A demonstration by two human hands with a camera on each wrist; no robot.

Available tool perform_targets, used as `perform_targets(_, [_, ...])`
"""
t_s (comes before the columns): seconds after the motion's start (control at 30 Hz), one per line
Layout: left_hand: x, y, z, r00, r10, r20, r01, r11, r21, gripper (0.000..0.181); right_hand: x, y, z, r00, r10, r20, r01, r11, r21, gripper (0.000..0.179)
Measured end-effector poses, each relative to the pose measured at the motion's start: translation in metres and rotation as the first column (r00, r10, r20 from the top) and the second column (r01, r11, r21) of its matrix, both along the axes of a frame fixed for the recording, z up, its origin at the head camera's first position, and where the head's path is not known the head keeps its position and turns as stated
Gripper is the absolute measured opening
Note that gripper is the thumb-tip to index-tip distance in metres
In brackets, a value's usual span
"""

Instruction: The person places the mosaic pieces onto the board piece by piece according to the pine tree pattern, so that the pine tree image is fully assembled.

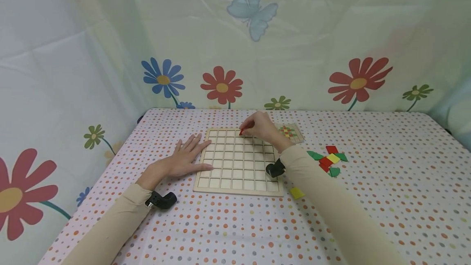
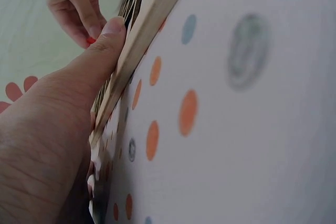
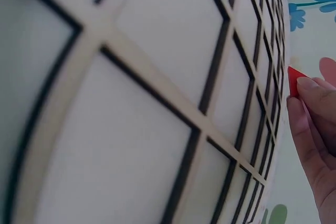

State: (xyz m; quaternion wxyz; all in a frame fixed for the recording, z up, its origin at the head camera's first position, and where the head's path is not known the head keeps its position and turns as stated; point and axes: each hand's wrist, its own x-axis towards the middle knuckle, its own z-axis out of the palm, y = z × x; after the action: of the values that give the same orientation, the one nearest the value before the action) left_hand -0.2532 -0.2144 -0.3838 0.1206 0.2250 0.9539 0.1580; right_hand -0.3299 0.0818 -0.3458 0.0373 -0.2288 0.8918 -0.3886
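Observation:
A wooden board [image 1: 232, 161] with a raised grid of square cells lies on the table. My right hand [image 1: 260, 127] pinches a small red tile [image 3: 294, 81] between thumb and fingertips, over the far edge of the board; its pointed corner shows in the right wrist view. My left hand [image 1: 187, 159] lies at the board's left side with its fingers spread. Its thumb [image 2: 107, 38] rests on the board's edge. Partly behind the right forearm is a pattern card [image 1: 294, 133] with a small coloured design.
Several loose red, yellow and green tiles [image 1: 334, 158] lie right of the board. A single yellow tile [image 1: 297, 193] sits near its front right corner. The dotted cloth [image 1: 220, 232] covers the table, and a flowered curtain [image 1: 305, 48] hangs behind.

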Motion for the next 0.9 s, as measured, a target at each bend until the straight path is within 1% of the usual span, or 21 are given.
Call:
perform_targets(0.13, [0.0, -0.001, 0.001, 1.0, -0.002, -0.007, 0.002, 1.0, 0.005, 0.098, -0.001, -0.003, -0.003, 1.0, -0.019, 0.021, 0.019, 1.0, 0.008, 0.015])
perform_targets(0.37, [-0.001, 0.0, 0.002, 1.0, -0.009, -0.008, 0.009, 1.0, 0.005, 0.097, -0.001, -0.006, -0.004, 0.998, -0.048, 0.029, 0.048, 0.999, 0.016, 0.015])
perform_targets(0.5, [-0.003, 0.0, 0.003, 1.0, -0.01, -0.002, 0.01, 1.0, 0.006, 0.098, -0.002, -0.009, -0.002, 0.997, -0.056, 0.06, 0.054, 0.998, 0.024, 0.016])
perform_targets(0.6, [-0.004, -0.001, 0.0, 1.0, -0.006, -0.001, 0.006, 1.0, 0.011, 0.1, -0.004, -0.013, -0.002, 0.996, -0.047, 0.071, 0.044, 0.998, 0.046, 0.018])
perform_targets(0.67, [-0.005, -0.002, -0.003, 1.0, 0.003, -0.001, -0.003, 1.0, 0.007, 0.101, -0.005, -0.016, -0.001, 0.997, -0.041, 0.064, 0.036, 0.996, 0.076, 0.019])
perform_targets(0.8, [-0.006, -0.004, -0.009, 1.0, 0.016, -0.003, -0.016, 1.0, 0.013, 0.102, -0.006, -0.02, 0.0, 1.0, -0.015, 0.023, 0.011, 0.988, 0.155, 0.019])
perform_targets(0.9, [-0.006, -0.004, -0.011, 1.0, 0.018, -0.006, -0.018, 1.0, 0.017, 0.102, -0.006, -0.02, 0.002, 1.0, 0.013, -0.011, -0.011, 0.98, 0.198, 0.018])
